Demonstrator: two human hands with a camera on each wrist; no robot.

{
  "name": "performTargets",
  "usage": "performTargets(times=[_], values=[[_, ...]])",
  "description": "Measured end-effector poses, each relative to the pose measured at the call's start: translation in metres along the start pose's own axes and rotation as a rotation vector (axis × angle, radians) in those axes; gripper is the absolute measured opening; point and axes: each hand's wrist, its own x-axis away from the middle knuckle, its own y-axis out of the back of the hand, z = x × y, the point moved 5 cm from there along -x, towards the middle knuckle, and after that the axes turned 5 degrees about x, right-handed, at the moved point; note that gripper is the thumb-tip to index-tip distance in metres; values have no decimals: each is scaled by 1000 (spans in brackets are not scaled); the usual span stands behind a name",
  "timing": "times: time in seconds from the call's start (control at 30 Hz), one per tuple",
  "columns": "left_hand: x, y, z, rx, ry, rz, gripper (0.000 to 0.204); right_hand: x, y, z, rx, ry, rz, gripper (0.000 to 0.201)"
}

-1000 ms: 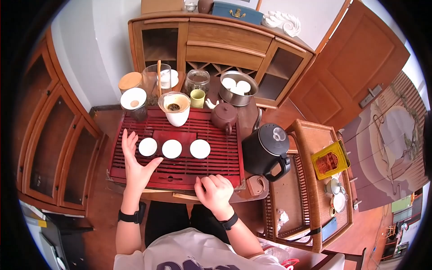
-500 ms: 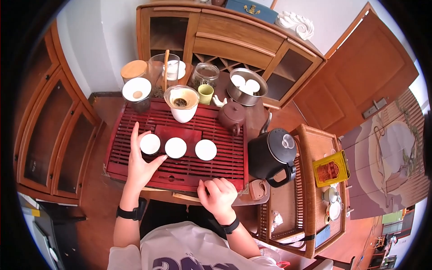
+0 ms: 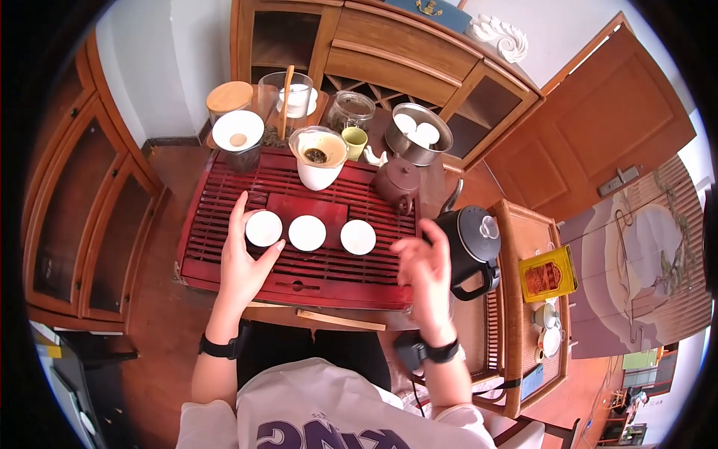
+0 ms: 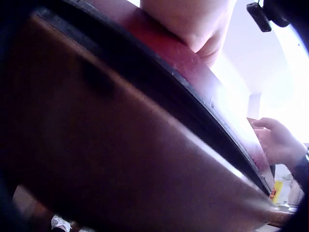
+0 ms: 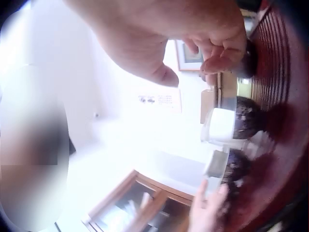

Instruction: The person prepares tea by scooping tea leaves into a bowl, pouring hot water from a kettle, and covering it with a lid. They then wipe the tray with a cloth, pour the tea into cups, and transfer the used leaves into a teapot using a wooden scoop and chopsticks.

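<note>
Three small cups with white insides stand in a row on a red slatted tea tray (image 3: 336,288). My left hand (image 3: 245,266) is around the left cup (image 3: 264,228), forefinger at its far left side and thumb by its near right side, with the fingers mostly straight. To its right are the middle cup (image 3: 307,233) and the right cup (image 3: 358,237). My right hand (image 3: 425,280) hovers over the tray's right edge beside the black kettle (image 3: 477,236), fingers loosely bent and holding nothing. The right wrist view shows its thumb apart from the fingers.
At the tray's back stand a white pitcher with a strainer (image 3: 320,161) and a brown teapot (image 3: 398,179). Behind them are a green cup (image 3: 355,139), a glass jar (image 3: 351,111) and a metal bowl (image 3: 419,135) with white cups. A wicker cart (image 3: 512,314) stands at the right.
My left hand has moved in around the left cup. My right hand has lifted from the tray's front edge and moved right, its fingers loosening. The head view has shifted.
</note>
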Motion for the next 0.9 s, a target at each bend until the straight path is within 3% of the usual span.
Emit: performTargets(times=[0.07,0.23,0.33,0.47,0.53,0.6,0.67,0.73,0.8,0.9], values=[[0,0,2,21,-20,-3,93,-25,12,-6,-273,-208,-86,58],[2,1,-1,42,8,24,91,-61,25,-35,-267,-443,-154,60],[2,2,-6,24,23,28,90,-67,22,-41,-202,-485,-48,59],[1,2,-4,40,6,30,89,-62,19,-41,-217,-471,-90,55],[1,2,-3,41,0,30,89,-44,17,-31,-196,-304,-259,50],[2,2,-2,41,-1,29,89,-27,-1,-16,-34,-224,-228,47],[1,3,0,53,-9,17,88,-24,-12,-13,373,123,-55,40],[1,4,6,100,-12,-19,86,-13,-41,30,834,494,-5,42],[1,5,7,145,-18,-49,84,-13,-65,41,929,668,144,51],[2,14,12,182,29,-205,79,-17,-100,46,1073,693,277,66]])
